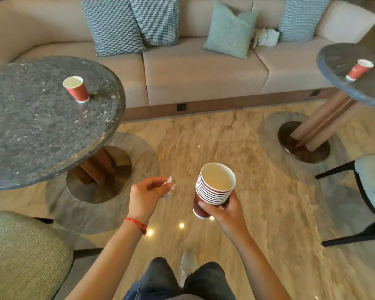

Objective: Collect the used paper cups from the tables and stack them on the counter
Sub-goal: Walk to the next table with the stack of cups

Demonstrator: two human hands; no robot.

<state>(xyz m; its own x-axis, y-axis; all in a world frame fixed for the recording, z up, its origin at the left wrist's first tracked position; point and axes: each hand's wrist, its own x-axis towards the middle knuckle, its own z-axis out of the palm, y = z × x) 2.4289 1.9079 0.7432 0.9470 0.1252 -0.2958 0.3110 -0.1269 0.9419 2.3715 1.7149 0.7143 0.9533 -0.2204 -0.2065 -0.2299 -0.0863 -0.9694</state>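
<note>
At the left of the frame a round dark stone worktop [41,126] carries one red paper cup [76,88], standing upright and apart from everything else near the far side of the top, so that cup is not yet collected. Moving toward the middle, low in the frame, the person's left hand [148,197] hangs over the floor with its fingers curled around a small crumpled white tissue [168,186]; its grip is taken up by that scrap and by no cup. Just to the right of it, the right hand [222,210] grasps a nested stack of red cups [212,189] from below and around the side, thumb across the front, with many white rims showing one above another and the top cup looking empty. That stack suggests a good share of the collecting is done. At the upper right edge of the frame a second round worktop [355,70] holds another red cup [358,71], also upright and well apart from the hands, so it too is left to pick up. Between the two worktops, across the top of the frame, runs a beige sofa [204,74] with several cushions, and no cups show on it. No counter appears anywhere in view, so the final stacking there is not yet done. In my judgement the task sits somewhere past the middle: at least two cups remain to gather, and then the whole stack has to be carried to the counter, while the tissue in the left hand may get in the way of lifting the next cup.
</note>
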